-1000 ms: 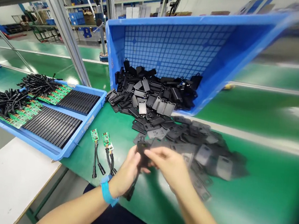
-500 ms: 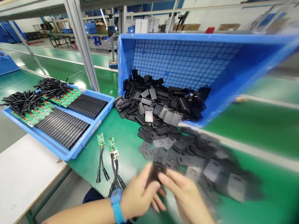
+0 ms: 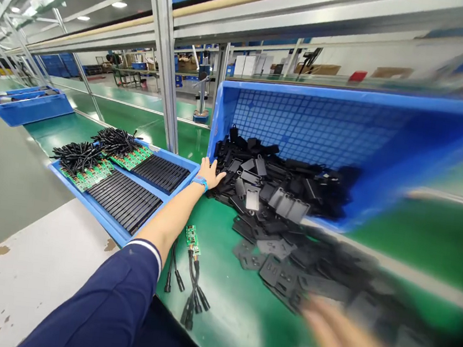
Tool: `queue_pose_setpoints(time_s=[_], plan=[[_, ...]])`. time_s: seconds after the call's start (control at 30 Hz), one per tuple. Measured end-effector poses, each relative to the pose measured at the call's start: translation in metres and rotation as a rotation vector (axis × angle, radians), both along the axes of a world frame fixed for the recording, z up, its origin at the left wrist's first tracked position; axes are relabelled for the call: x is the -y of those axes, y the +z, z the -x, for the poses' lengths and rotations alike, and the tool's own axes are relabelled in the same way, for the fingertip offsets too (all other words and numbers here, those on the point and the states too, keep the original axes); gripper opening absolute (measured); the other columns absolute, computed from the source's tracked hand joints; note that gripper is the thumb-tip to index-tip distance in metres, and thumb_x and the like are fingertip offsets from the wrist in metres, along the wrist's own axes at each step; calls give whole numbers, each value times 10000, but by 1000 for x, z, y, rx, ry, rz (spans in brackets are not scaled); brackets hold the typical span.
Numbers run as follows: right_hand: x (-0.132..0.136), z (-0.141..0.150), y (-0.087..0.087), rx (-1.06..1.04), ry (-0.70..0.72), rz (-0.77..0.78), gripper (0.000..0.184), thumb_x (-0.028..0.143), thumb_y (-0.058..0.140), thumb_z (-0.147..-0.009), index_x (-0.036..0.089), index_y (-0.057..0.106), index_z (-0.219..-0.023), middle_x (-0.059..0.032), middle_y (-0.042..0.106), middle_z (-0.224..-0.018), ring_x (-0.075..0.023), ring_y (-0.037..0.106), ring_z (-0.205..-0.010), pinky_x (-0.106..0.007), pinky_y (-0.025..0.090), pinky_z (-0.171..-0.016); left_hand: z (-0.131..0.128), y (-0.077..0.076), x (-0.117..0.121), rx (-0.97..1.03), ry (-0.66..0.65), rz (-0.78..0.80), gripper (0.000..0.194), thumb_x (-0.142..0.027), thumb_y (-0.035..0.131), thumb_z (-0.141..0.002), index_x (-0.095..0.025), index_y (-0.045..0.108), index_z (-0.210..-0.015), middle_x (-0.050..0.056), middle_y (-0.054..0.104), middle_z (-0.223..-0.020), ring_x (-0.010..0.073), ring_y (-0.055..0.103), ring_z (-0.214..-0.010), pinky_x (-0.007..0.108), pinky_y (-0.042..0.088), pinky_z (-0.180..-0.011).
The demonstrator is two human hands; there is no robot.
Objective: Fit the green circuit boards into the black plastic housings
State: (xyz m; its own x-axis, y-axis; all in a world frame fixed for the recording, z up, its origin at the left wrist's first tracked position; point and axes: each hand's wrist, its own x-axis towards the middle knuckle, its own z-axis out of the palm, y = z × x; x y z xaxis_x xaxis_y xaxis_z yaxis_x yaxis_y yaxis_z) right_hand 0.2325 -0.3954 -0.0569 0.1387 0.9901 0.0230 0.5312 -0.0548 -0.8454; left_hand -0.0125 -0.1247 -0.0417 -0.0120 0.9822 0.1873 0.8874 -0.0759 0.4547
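My left hand (image 3: 210,174) reaches far forward, its fingers spread over the left edge of a heap of small black plastic cases (image 3: 252,176). Nothing shows in its grasp. My right hand (image 3: 346,342), smeared by motion, is low on the right at the near side of a pile of flat black plastic covers (image 3: 281,271). Whether it holds a cover cannot be made out. Under my left forearm and to its right, green circuit boards (image 3: 191,236) with black cable leads (image 3: 196,286) lie on the green table.
A large blue bin (image 3: 304,120) lies tipped on its side, cases spilling from its mouth. At the left, a divided blue tray (image 3: 117,238) holds rows of black cases and boards with bundled cables. A metal post (image 3: 164,60) rises behind the tray.
Both hands were together around a small black piece over the near table. Now they are apart: the left has stretched forward to the cases, the right has moved right. The view has turned left.
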Motion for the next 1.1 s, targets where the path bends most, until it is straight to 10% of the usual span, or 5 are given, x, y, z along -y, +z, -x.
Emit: queue_pose_setpoints(time_s=[0.13,0.27,0.47,0.77,1.1], plan=[[-11,94,-12,304,439,5,280,283,494,-789,190,615,-1023,-104,616,-952,-271,561,-899,-364,422,-788,-7,-6,3,39,67,32,464,-402,468,-821,-171,414,-1220,110,378,-1308,273,382,-1171,523,292,-951],[-25,147,-25,368,365,63,224,201,510,-764,142,616,-952,-133,603,-893,-286,576,-823,-360,414,-710,-22,-22,36,86,38,33,413,-419,452,-821,-170,490,-1149,115,424,-1253,288,370,-1168,525,273,-949],[-37,111,-29,128,284,219,264,203,549,-734,113,584,-980,-42,631,-659,-202,601,-650,-292,443,-620,-32,-41,79,278,-84,41,244,-306,540,-779,-165,619,-962,120,471,-1229,251,377,-1181,379,262,-1003],[-15,59,-22,-616,-49,323,338,456,652,-662,137,599,-757,-29,623,-570,-159,586,-516,-276,484,-557,-13,-1,123,819,-65,122,335,-400,385,-847,-211,435,-1119,56,621,-904,125,603,-612,255,467,-537],[-8,56,-5,-222,-163,261,294,483,580,-710,191,553,-727,56,453,-367,-111,408,-328,-230,327,-371,16,-15,192,1397,226,149,389,-190,694,-624,-185,536,-979,-49,525,-707,23,462,-540,138,338,-473]])
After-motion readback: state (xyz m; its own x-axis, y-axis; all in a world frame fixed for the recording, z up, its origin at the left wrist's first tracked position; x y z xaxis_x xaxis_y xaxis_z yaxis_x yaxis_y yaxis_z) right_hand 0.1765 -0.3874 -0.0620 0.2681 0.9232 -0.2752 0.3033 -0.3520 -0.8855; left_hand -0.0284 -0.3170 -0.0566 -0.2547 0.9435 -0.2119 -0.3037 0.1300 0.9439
